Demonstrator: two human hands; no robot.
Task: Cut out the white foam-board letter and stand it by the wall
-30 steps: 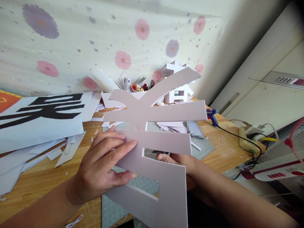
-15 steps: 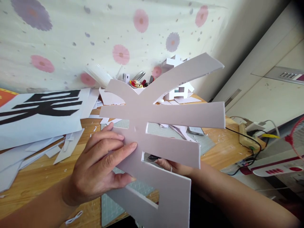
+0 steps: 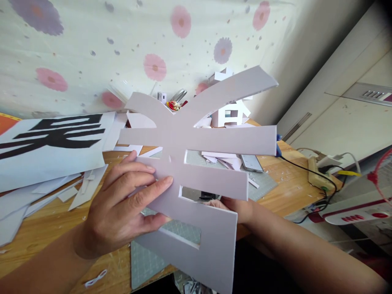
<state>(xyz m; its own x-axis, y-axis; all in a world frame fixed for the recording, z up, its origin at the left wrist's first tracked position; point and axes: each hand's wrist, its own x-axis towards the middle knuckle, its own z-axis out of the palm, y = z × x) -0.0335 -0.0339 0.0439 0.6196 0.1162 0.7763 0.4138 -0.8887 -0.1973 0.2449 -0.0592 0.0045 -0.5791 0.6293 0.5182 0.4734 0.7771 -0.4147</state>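
My left hand (image 3: pixel 125 200) grips a white foam-board cut-out (image 3: pixel 211 141) shaped like a written character. Its fingers lie across the front face around the left edge, and the thumb rests lower by a slot. The board stands tilted up in front of me, with strokes reaching right and two curved arms at the top. Behind it, my right hand (image 3: pixel 241 209) is mostly hidden; curled fingers show through a slot, beside a dark object (image 3: pixel 210 195) I cannot make out.
A sheet with a black printed character (image 3: pixel 61 136) lies at the left, above white board scraps (image 3: pixel 88 185). A green cutting mat (image 3: pixel 147 261) is under the board, with a phone (image 3: pixel 252 162) on it. A white cut-out structure (image 3: pixel 229 114) stands behind; a power strip (image 3: pixel 318 175) sits right.
The board has shifted slightly left and its lower part has risen in view. My left hand has moved a little left with it, and my right hand remains behind it.
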